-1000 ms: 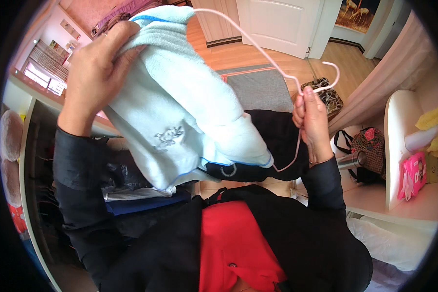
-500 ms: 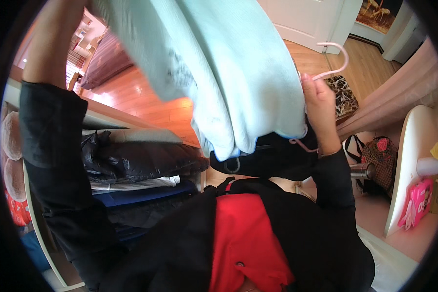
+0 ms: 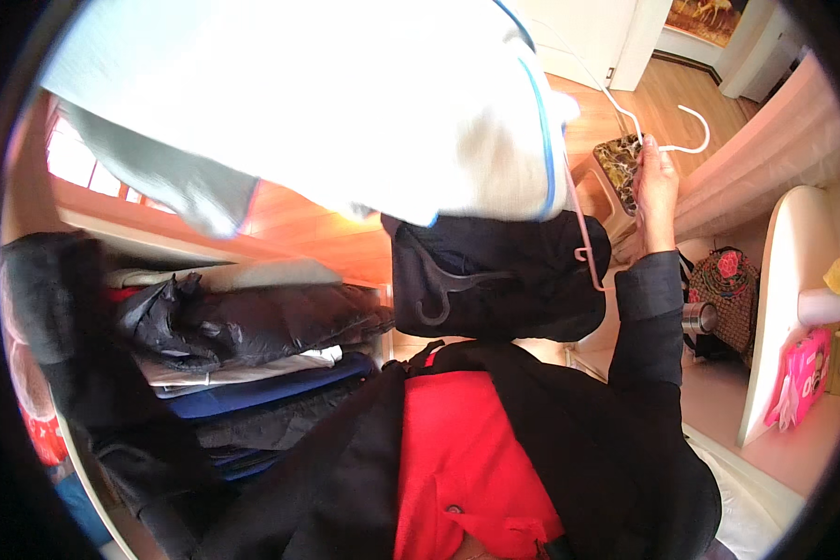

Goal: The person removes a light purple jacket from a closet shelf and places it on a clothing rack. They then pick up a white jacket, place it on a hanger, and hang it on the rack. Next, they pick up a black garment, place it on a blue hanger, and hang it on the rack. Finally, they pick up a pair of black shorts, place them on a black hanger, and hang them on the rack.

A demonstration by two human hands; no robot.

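Observation:
My right hand (image 3: 658, 182) is closed around the neck of a thin pale pink hanger (image 3: 691, 140), just below its hook. One hanger arm runs up toward the door, the other down toward me. A pale garment with blue edging (image 3: 439, 112), washed out by light, spreads across the upper left beside the hanger. My left sleeve (image 3: 51, 289) rises along the left rim; the left hand does not show. Below the pale garment lies a dark garment (image 3: 532, 299) with a black hanger (image 3: 443, 285) on it.
Folded clothes and a black puffer jacket (image 3: 252, 322) are stacked on the left. At right stand a shelf panel (image 3: 784, 280), a patterned bag (image 3: 728, 289), a metal cylinder (image 3: 698, 318) and a pink package (image 3: 798, 378). A patterned-top stool (image 3: 618, 168) stands beyond my right hand.
My right hand has moved right with the hanger, and more of the hanger's arms shows. The pale garment has shifted left and up, uncovering the dark garment and black hanger. My left sleeve has lowered.

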